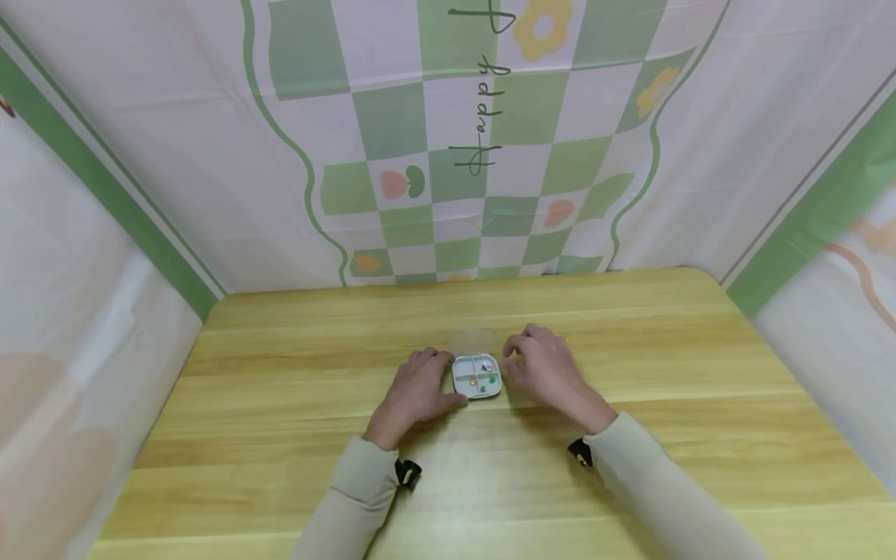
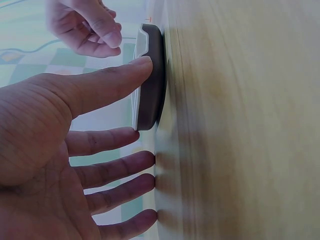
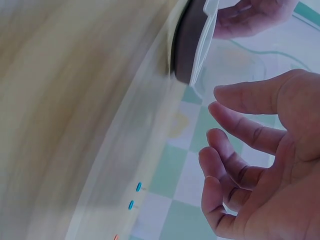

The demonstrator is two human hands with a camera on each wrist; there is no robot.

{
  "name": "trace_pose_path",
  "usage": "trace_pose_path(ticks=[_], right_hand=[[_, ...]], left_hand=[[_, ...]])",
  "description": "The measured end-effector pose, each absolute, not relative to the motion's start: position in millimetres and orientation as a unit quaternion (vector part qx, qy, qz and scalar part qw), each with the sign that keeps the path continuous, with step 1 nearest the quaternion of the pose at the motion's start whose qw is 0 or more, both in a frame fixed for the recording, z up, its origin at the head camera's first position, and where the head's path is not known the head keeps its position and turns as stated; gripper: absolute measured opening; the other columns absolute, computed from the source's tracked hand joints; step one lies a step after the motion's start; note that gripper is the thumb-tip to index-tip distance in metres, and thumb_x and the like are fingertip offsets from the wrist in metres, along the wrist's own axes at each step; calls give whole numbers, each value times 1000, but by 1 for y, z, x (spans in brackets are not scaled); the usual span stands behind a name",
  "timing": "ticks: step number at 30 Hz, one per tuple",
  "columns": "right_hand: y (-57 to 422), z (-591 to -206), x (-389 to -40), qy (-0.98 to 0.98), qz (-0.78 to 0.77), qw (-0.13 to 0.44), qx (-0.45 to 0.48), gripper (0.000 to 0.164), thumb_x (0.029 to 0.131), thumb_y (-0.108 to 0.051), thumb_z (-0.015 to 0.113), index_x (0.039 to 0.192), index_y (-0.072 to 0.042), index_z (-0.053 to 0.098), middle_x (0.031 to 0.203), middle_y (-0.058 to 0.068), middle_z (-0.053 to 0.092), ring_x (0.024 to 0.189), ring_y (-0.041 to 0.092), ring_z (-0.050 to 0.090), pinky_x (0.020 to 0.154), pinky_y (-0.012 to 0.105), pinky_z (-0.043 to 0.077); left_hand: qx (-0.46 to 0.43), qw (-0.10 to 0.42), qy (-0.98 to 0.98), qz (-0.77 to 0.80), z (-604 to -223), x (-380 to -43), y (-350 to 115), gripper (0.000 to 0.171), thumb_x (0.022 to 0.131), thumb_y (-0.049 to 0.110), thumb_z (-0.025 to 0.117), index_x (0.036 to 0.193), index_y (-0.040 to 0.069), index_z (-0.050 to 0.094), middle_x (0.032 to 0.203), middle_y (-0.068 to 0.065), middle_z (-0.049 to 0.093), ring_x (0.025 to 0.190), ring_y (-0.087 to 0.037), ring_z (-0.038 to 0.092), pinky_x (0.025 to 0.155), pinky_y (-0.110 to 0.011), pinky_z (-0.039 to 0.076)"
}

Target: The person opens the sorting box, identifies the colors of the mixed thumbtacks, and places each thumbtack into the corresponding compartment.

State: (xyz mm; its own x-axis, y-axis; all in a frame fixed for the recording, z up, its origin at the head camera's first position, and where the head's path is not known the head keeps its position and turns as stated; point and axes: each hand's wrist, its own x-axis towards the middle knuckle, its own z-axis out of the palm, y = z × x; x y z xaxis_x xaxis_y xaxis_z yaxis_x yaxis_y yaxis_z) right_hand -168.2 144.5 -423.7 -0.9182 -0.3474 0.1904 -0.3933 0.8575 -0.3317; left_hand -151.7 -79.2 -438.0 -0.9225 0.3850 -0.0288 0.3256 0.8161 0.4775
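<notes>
While the left hand (image 1: 418, 389) braces the divided case (image 1: 465, 364), the right hand (image 1: 549, 375) hangs beside it.
Left fingers (image 2: 107, 142) lie spread, thumb and index touching it; right fingers (image 3: 250, 132) curl loosely, nothing visible inside. Steadying seems the step; reaching in calls for a narrow pinch between dividers (image 1: 464, 376). Midway across the surface (image 1: 700, 365), its clear lid (image 1: 472, 341) points toward the far edge; blue pieces (image 3: 138, 186) lie rightward.

Soft glare on tabletop (image 1: 465, 482); wrist views dimmer, hazy.
</notes>
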Motion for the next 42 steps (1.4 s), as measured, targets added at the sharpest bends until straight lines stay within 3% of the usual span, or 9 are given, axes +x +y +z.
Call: trace_pose_path(ticks=[42], right_hand=[[192, -428, -191, -980, 160, 35, 112, 22, 80, -23, 66, 97, -9, 66, 91, 6, 54, 86, 27, 47, 73, 44, 35]], left_hand=[[187, 59, 953, 230, -438, -152, -78, 70, 73, 44, 73, 128, 8, 51, 119, -7, 53, 106, -23, 47, 88, -39, 39]])
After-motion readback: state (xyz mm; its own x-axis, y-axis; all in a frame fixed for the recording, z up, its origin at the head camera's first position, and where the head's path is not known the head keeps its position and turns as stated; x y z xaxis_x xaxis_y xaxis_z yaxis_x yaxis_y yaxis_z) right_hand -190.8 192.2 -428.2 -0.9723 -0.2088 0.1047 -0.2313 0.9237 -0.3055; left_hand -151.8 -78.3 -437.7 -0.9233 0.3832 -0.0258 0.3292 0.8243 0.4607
